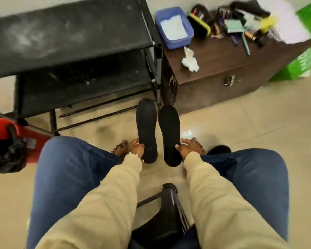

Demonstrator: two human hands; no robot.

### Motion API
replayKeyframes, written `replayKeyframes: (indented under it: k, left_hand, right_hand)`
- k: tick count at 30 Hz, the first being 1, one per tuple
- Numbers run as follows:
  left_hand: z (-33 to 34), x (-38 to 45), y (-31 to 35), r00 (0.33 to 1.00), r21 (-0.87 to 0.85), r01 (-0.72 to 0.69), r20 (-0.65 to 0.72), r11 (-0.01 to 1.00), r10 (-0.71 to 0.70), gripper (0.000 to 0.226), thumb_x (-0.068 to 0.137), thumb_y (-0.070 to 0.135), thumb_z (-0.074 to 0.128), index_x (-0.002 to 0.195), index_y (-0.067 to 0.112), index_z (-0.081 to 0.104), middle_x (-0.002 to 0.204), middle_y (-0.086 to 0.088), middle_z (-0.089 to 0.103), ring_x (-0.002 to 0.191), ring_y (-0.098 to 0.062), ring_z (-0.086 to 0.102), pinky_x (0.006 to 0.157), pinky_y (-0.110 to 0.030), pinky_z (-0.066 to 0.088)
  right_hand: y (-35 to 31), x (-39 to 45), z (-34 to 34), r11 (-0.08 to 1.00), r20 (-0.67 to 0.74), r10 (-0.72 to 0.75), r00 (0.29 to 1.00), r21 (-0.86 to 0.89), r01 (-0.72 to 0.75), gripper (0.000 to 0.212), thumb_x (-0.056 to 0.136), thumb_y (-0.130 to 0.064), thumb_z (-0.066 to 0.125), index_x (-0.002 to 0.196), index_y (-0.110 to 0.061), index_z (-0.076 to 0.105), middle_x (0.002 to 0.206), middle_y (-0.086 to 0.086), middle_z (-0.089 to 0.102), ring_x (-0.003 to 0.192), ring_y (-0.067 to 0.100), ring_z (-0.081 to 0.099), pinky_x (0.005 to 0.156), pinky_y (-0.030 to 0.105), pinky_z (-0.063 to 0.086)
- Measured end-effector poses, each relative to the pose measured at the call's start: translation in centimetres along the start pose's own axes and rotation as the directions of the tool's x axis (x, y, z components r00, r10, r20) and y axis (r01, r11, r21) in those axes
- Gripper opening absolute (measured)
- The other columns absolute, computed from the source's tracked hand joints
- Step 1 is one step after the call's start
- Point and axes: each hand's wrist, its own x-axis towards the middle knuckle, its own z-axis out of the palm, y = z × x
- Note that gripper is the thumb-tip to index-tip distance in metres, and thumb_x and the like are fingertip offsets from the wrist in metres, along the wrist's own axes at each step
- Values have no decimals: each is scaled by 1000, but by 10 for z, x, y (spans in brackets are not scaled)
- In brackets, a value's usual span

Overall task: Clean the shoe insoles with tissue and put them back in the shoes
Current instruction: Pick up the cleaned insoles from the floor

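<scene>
Two black insoles are held side by side above the tiled floor, toes pointing away from me. My left hand [136, 149] grips the left insole [146, 126] near its heel. My right hand [184, 150] grips the right insole [169, 130] the same way. A crumpled white tissue [189, 60] lies on the brown wooden chest [223, 58] at the upper right. A dark shape [218, 151], possibly a shoe, shows by my right foot, mostly hidden behind my knee.
A black shelf rack [70, 33] stands ahead on the left. A blue tub [174, 26] and a clutter of brushes [241, 26] sit on the chest. A red bin with a black bag [7, 141] is at the left, a green bag [309, 51] far right.
</scene>
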Motion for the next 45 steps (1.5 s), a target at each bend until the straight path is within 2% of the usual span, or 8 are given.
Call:
replayKeyframes:
  k: [4, 9, 18, 26, 35, 39, 41, 45]
  left_hand:
    - [-31, -54, 12, 999, -428, -13, 40, 904, 33, 38, 94, 10, 47, 124, 28, 61, 128, 1, 55, 118, -30, 51, 103, -43, 44]
    - [-64, -81, 10, 997, -606, -73, -17, 792, 79, 37, 97, 2, 41, 126, 15, 60, 131, -6, 56, 121, -30, 50, 105, -43, 42]
    - [-123, -61, 16, 990, -538, -138, -105, 831, 96, 30, 98, 10, 45, 125, 9, 58, 124, -12, 59, 110, -31, 55, 100, -44, 45]
    - [-157, 8, 65, 996, -714, -91, -75, 694, 53, 36, 94, 5, 53, 129, 10, 58, 130, -10, 59, 118, -32, 56, 104, -45, 44]
    - [-170, 124, 120, 986, -731, -135, -167, 669, 16, 36, 89, 3, 60, 125, 9, 62, 124, -11, 63, 111, -31, 60, 102, -41, 46]
    - [-169, 147, 134, 978, -661, -166, -204, 732, 37, 34, 92, 8, 59, 126, 8, 60, 126, -9, 62, 114, -30, 58, 102, -38, 46]
    - [-165, 156, 135, 974, -606, -182, -218, 774, 59, 34, 92, 10, 59, 126, 6, 60, 128, -8, 61, 119, -28, 55, 106, -34, 41]
    - [-162, 165, 129, 977, -535, -178, -194, 826, 84, 38, 89, 16, 64, 126, 10, 61, 127, -7, 62, 119, -27, 56, 107, -36, 41]
  right_hand:
    - [-4, -31, 7, 985, -63, -31, 998, 165, 41, 34, 89, -12, 66, 121, -21, 62, 128, 3, 59, 118, 30, 52, 103, 43, 45]
    - [-12, -54, 17, 943, -22, -131, 991, 306, 131, 23, 83, -8, 69, 93, -28, 66, 109, 2, 68, 106, 30, 60, 98, 48, 49]
    - [-79, -64, 49, 912, 34, -285, 958, 318, 260, 37, 87, 1, 63, 122, -10, 62, 119, 6, 65, 116, 26, 57, 105, 46, 43]
    - [-179, -20, 79, 909, 31, -336, 941, 271, 316, 42, 91, 4, 56, 132, -8, 55, 133, 11, 57, 126, 31, 50, 108, 43, 39]
    - [-259, 67, 111, 883, -5, -408, 913, 250, 397, 32, 87, 12, 52, 116, 1, 63, 113, 12, 65, 105, 23, 59, 98, 34, 47]
    - [-276, 92, 115, 868, -36, -451, 892, 214, 448, 22, 84, 20, 44, 86, 9, 62, 96, 26, 64, 102, 33, 60, 82, 44, 49]
    - [-277, 102, 118, 874, -31, -447, 894, 196, 444, 26, 84, 20, 43, 76, 0, 58, 79, 16, 59, 89, 27, 55, 72, 35, 45]
    - [-274, 118, 120, 888, -36, -444, 895, 115, 445, 21, 82, 14, 52, 91, 2, 65, 91, 16, 66, 96, 30, 62, 90, 44, 52]
